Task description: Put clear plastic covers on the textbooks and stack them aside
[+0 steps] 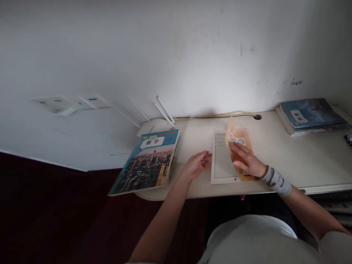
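An orange-covered booklet [243, 134] lies on the white desk in front of me, its cover partly lifted and curved. Beneath that cover, at its left, a pale page [222, 165] with a dark frame line shows. My right hand [246, 159], with a grey wrist brace, rests on the orange cover, fingers spread. My left hand [197, 165] hovers just left of the page, fingers apart and slightly curled, holding nothing. Further left, a blue book with a city photo [148, 161] lies at the desk's left end, its lower corner past the edge.
A stack of books [313, 113] sits at the back right of the desk [302, 157]. White antennas [165, 112] stand behind the blue book. Thin cables run along the wall to a cable hole [257, 117]. Wall sockets [52, 104] are at left.
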`<state>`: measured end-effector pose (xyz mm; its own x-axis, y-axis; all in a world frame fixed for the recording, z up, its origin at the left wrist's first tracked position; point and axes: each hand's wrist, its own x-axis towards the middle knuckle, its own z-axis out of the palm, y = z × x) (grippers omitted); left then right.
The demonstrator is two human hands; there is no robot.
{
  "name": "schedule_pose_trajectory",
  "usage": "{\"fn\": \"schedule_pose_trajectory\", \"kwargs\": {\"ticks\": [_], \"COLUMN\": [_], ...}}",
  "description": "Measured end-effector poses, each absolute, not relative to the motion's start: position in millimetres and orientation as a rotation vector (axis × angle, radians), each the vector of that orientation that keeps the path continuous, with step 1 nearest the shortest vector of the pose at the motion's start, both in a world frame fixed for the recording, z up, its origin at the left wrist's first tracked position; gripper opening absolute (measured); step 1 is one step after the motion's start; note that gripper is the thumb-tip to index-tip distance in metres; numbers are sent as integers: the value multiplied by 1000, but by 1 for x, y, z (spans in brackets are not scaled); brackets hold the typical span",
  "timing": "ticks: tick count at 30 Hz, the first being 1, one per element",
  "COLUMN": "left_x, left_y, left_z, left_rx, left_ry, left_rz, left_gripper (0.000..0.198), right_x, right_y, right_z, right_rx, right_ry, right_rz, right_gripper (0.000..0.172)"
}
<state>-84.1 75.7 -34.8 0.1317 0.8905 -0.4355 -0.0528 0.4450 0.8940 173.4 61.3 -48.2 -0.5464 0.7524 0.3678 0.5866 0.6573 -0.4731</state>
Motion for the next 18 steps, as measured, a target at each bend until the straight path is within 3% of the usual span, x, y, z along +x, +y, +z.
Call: {"fn": "schedule_pose_trajectory", "kwargs": {"ticks": [7,13,18], "left_x": [-74,-69,-67], "left_y": [95,100,100], "left_z": [-44,-51,-54], "left_rx": [1544,1467,1432], "left_ry": [1542,1571,1565], "left_rz": [641,612,623], "left_gripper": [18,17,9], "right_x": [198,216,235], "right_y": [53,54,62], "right_z": [-49,-61,-61], "right_rx": [-1100,-1264,-1310], "right_ry": [-2064,-1838,-1591], "right_rz": [511,589,889], "right_gripper": [56,56,54]}}
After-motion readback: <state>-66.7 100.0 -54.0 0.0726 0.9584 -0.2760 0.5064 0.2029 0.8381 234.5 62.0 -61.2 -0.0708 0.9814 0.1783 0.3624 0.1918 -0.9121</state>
